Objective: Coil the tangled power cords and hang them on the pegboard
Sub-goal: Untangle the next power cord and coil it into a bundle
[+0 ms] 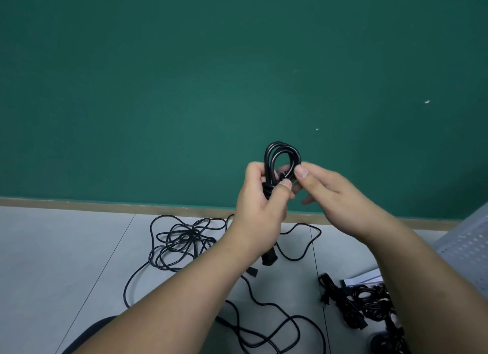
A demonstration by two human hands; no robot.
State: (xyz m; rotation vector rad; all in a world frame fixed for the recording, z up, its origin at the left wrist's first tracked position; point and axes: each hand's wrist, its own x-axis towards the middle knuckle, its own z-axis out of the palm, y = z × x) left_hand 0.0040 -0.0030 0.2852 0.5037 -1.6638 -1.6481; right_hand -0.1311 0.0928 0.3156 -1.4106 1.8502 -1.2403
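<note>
A small black coiled cord (pixel 282 158) is held up in front of the green wall (pixel 184 76), its loops rising just above both hands. The left hand (pixel 260 203) is clenched around the bundle's lower part; the right hand (pixel 330 192) pinches the loop's right side between thumb and fingers. Below the hands, a tangled cord (pixel 182 241) sprawls on the floor (pixel 66 248). Under the right forearm lies a heap of further cords (pixel 364 306), beside a white perforated panel (pixel 467 245).
</note>
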